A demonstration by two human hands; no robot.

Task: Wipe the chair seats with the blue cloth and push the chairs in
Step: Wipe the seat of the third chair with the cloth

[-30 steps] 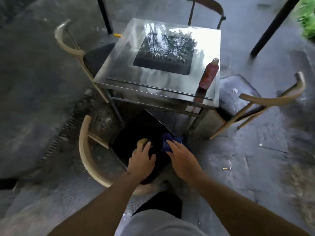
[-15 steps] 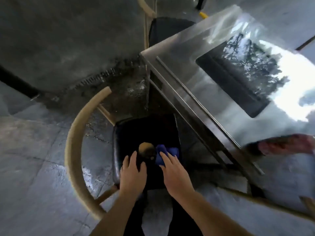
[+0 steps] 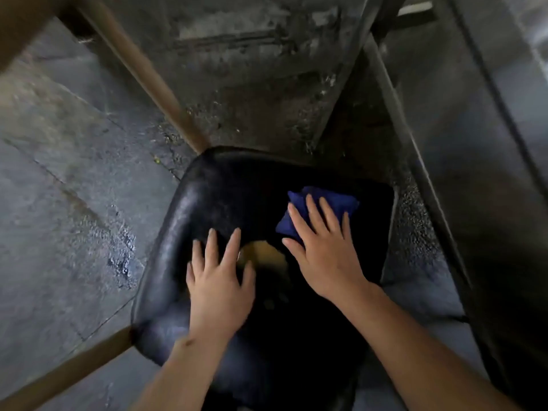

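Observation:
A black padded chair seat (image 3: pixel 213 197) fills the middle of the view, with a worn tan patch (image 3: pixel 262 255) near its centre. My right hand (image 3: pixel 323 247) presses flat with straight fingers on the folded blue cloth (image 3: pixel 329 200) at the seat's far right. My left hand (image 3: pixel 219 280) rests flat on the seat to the left of the patch, fingers spread. The chair's wooden frame bars (image 3: pixel 142 69) run off the seat's far-left corner and near-left corner.
The steel table's leg and frame (image 3: pixel 415 149) stand close on the right, right beside the seat's edge. Rough grey paving (image 3: pixel 59 203) with wet spots lies to the left. Dirty ground (image 3: pixel 252 84) lies beyond the seat under the table.
My head has dropped much closer to the seat, so the table top has left the view. My right hand has slid the cloth toward the seat's far right. My left hand stays on the seat.

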